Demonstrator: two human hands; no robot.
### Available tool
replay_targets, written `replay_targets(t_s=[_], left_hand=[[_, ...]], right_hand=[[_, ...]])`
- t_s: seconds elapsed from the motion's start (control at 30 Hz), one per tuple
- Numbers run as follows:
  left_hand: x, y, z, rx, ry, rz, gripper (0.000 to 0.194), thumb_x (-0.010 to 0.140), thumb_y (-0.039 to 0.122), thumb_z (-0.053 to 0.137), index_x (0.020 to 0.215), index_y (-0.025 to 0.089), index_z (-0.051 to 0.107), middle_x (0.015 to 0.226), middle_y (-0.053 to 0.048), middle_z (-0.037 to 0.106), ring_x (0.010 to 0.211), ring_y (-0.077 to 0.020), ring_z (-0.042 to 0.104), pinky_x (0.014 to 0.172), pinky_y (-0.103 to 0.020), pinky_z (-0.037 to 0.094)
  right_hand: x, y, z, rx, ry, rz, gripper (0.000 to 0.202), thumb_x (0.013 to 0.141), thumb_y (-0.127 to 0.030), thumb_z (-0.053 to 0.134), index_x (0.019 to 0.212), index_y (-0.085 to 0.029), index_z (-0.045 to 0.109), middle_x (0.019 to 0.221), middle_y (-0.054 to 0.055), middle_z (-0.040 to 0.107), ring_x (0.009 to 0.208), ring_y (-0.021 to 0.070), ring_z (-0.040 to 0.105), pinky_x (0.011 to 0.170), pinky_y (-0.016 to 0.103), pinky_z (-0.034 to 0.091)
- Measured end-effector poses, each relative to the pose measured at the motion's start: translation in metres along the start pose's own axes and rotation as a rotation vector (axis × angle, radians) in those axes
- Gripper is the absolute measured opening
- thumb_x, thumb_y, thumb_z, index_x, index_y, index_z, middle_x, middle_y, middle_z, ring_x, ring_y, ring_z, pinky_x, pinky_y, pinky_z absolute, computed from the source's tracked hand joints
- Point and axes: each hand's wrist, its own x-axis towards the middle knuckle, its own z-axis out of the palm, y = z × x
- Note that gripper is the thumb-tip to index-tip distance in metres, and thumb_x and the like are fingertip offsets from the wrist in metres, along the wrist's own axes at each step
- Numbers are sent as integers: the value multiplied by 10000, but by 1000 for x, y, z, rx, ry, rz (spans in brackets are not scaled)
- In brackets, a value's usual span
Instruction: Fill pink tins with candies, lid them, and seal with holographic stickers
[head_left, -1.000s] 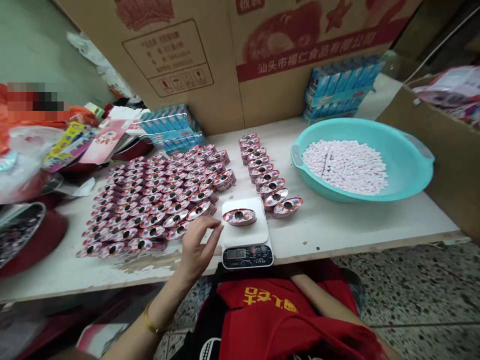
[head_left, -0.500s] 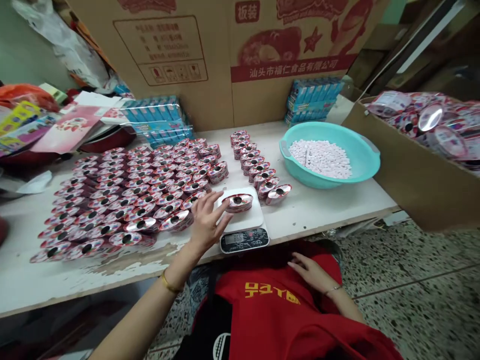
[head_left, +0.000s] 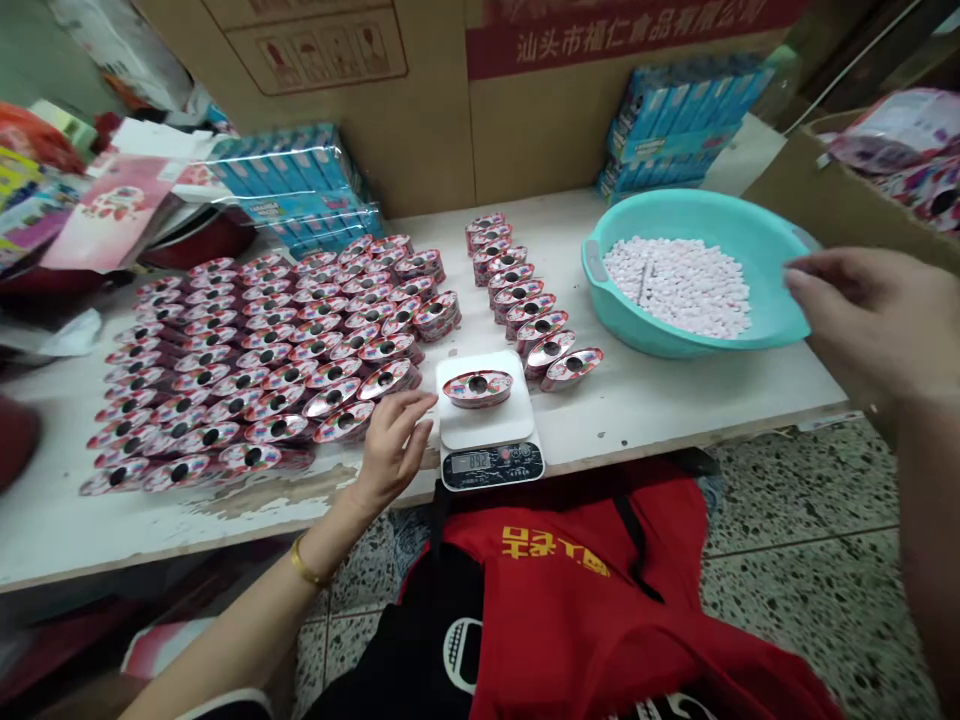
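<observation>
A white digital kitchen scale (head_left: 484, 428) stands at the table's front edge, its screen lit with digits. One oval red-and-silver packet (head_left: 477, 390) with a dark round hole in its top stands on the pan. My left hand (head_left: 394, 445), empty, rests just left of the scale with fingers loosely bent and apart, off the packet. At the right, my right hand (head_left: 874, 315) is raised beside the rim of a turquoise basin (head_left: 776, 235); it is blurred, its fingers slightly apart and nothing visible in them. Small white pellets (head_left: 679, 285) lie in the basin.
Rows of similar packets (head_left: 262, 355) fill the table's left side; a shorter row (head_left: 517, 290) runs behind the scale. Wrapped blue packs (head_left: 292, 190) lean against a big cardboard box (head_left: 420, 130). An open carton (head_left: 795, 175) with shiny packages stands at right.
My right hand has risen from the lap to beside the basin. My left hand has drawn back from the packet on the scale. The view has tipped down, and the scale's reading differs.
</observation>
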Motion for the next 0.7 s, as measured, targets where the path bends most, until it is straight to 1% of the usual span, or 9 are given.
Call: replay_targets(t_s=[0.07, 0.1, 0.17, 0.23, 0.3, 0.4, 0.53, 0.63, 0.7], left_hand=[[-12, 0, -2, -2, -25, -33, 297, 929, 265, 468, 1179, 190, 610, 1089, -98, 628, 1002, -196, 594, 876, -376, 504], [-16, 1, -3, 0, -23, -56, 293, 926, 263, 474, 1175, 186, 609, 1082, -97, 626, 996, -194, 597, 871, -371, 511], [-21, 2, -5, 5, -8, -107, 285, 920, 261, 492, 1167, 177, 607, 1070, -96, 620, 992, -189, 601, 864, -359, 524], [-23, 3, -7, 10, 1, -134, 274, 914, 254, 508, 1156, 172, 607, 1060, -96, 616, 986, -184, 603, 859, -348, 531], [-23, 3, -9, 11, -5, -138, 264, 910, 242, 517, 1149, 171, 606, 1058, -97, 614, 982, -180, 603, 858, -342, 534], [-20, 3, -12, 18, -21, -128, 260, 907, 235, 524, 1147, 174, 602, 1066, -98, 612, 994, -182, 600, 872, -345, 531], [-11, 7, -15, -2, -66, -116, 282, 910, 247, 521, 1179, 192, 584, 1087, -93, 603, 1025, -187, 592, 892, -354, 520], [8, 14, -14, -6, -104, -53, 379, 901, 282, 542, 1274, 212, 525, 1158, -108, 579, 1091, -210, 568, 926, -377, 498], [25, 22, -10, 32, -165, -8, 528, 872, 368, 589, 1358, 219, 447, 1247, -134, 545, 1155, -247, 536, 957, -409, 471]], right_hand=[[54, 13, 32, -210, -276, 52, 780, 751, -598, 375, 1031, 72, 659, 1198, 229, 630, 1145, 237, 576, 733, 353, 376], [74, 20, 50, -263, -438, 79, 806, 742, -593, 311, 943, 104, 662, 1203, 253, 615, 1143, 215, 575, 699, 327, 366], [97, 30, 83, -277, -689, 133, 820, 750, -561, 208, 796, 126, 653, 1187, 277, 604, 1073, 143, 605, 627, 268, 343], [100, 30, 103, -273, -802, 168, 830, 752, -536, 165, 740, 147, 636, 1134, 294, 614, 967, 101, 634, 566, 247, 312], [92, 24, 108, -283, -811, 134, 835, 742, -512, 158, 761, 172, 638, 1124, 300, 609, 933, 105, 641, 533, 256, 290], [82, 15, 100, -315, -773, 35, 814, 724, -484, 203, 848, 181, 656, 1159, 291, 595, 985, 148, 633, 523, 269, 284], [81, 18, 90, -274, -653, 141, 650, 709, -418, 450, 978, 131, 670, 1025, 251, 670, 878, 155, 664, 553, 268, 319], [78, 18, 86, 120, -428, 281, 536, 769, -344, 555, 1070, 89, 649, 1029, 255, 675, 697, 65, 636, 570, 251, 359], [74, 12, 82, 448, -359, 319, 420, 857, -272, 530, 1053, 83, 638, 1061, 275, 655, 612, 15, 583, 557, 232, 373]])
